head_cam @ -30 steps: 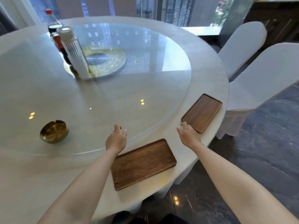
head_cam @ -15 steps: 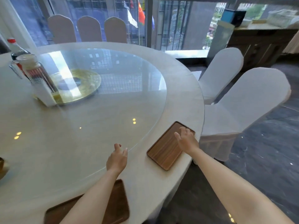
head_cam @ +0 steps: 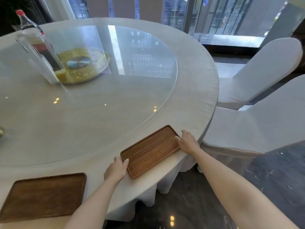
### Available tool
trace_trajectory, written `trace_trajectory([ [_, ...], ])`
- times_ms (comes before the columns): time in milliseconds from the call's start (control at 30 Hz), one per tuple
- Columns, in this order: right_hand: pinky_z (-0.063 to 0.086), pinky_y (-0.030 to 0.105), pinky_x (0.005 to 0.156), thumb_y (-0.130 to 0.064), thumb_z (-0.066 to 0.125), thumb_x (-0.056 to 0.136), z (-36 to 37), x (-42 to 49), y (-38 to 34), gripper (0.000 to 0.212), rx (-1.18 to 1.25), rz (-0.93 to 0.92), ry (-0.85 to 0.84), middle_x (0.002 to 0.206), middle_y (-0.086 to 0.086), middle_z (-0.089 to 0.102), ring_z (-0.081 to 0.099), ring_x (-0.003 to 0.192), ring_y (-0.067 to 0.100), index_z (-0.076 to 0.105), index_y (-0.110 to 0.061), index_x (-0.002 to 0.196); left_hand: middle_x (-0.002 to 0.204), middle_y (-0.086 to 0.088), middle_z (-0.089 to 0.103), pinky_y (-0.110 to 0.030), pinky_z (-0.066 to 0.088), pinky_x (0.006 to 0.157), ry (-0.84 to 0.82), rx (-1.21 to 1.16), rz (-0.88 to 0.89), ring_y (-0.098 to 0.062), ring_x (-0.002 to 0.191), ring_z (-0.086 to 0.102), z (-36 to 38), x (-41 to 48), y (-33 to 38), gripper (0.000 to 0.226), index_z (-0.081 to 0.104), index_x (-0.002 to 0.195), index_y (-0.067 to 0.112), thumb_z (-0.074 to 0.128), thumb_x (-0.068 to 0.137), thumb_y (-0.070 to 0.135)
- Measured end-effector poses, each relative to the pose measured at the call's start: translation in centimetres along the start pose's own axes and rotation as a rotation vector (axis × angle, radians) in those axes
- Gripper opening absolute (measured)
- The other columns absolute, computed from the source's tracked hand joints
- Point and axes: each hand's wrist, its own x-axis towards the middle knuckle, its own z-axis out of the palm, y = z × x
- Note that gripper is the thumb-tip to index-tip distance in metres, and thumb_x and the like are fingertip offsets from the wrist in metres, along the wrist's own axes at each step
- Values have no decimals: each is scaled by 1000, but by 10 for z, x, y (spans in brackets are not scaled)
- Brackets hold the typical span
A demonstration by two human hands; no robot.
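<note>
A brown wooden tray (head_cam: pixel 151 150) lies near the edge of the round table (head_cam: pixel 198 90), tilted so its far end points right. My left hand (head_cam: pixel 116 169) grips its near left corner, thumb on top of the rim. My right hand (head_cam: pixel 188 141) holds its far right end, fingers curled over the rim. A second wooden tray (head_cam: pixel 42 195) lies flat at the lower left, apart from both hands.
A glass turntable (head_cam: pixel 132 80) covers the table's middle, with a gold centre disc (head_cam: pixel 82 65) and tall bottles (head_cam: pixel 39 48) at the back left. Two white-covered chairs (head_cam: pixel 264 116) stand close on the right. Dark tiled floor lies below.
I have moved right along the table. Both hands went from hovering near the glass edge and the tray to grasping the right tray at its two ends. The first tray now lies behind at left.
</note>
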Motion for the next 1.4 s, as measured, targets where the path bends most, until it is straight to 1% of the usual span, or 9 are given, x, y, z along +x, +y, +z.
trace_trajectory([
  [133,37,44,102,-35,33,99,8,13,3,48,-9,-25,-24,138,18,43,40,127,34,36,-3,135,127,-17,58,-37,45,92,0,44,-34,-34,118,55,5,1,11,55,38,128,4,33,96,48],
  [333,43,42,91,-37,34,98,16,25,2,41,-52,-39,-5,124,18,51,48,113,33,43,-3,120,131,-15,56,-39,44,93,12,-52,-84,-34,119,54,16,5,12,62,35,134,5,40,93,51],
  [433,44,40,85,-37,34,98,19,24,3,39,-83,-60,20,121,17,53,50,110,32,43,-3,117,126,-15,59,-38,44,87,64,-61,-90,-35,115,56,18,2,13,59,38,130,4,38,94,51],
  [567,45,41,83,-37,32,99,26,17,4,39,-82,-71,49,118,17,53,53,105,32,43,-3,115,118,-18,62,-35,39,75,134,-85,-103,-37,107,58,18,-3,12,55,41,122,2,34,95,49],
  [700,45,39,78,-39,31,99,28,7,-3,41,-76,-91,51,117,17,53,54,103,32,43,-3,114,115,-20,62,-36,40,75,184,-100,-70,-38,105,58,5,-6,2,54,42,117,0,34,95,48],
  [867,43,38,73,-38,30,99,24,-8,-39,41,-76,-140,130,116,16,53,56,101,33,42,-2,114,114,-21,62,-36,40,74,246,-135,-12,-39,104,59,-31,-3,-16,53,42,115,-1,34,96,47],
  [1000,41,39,72,-36,30,99,31,-26,-81,41,-67,-161,180,118,17,52,56,103,35,41,-1,115,112,-23,63,-37,42,75,285,-160,35,-40,104,59,-62,4,-48,53,44,112,-3,35,96,46],
  [1167,38,37,72,-36,31,99,69,-57,-137,41,-33,-140,219,120,17,52,56,105,36,42,0,115,109,-22,64,-40,47,77,294,-118,115,-39,100,61,-106,17,-115,53,44,111,0,34,95,49],
  [1400,43,39,82,-34,33,99,149,-112,-210,39,96,-34,197,121,17,54,55,109,36,44,0,115,113,-22,64,-39,47,78,285,-11,163,-38,104,61,-163,28,-214,53,44,114,0,33,96,49],
])
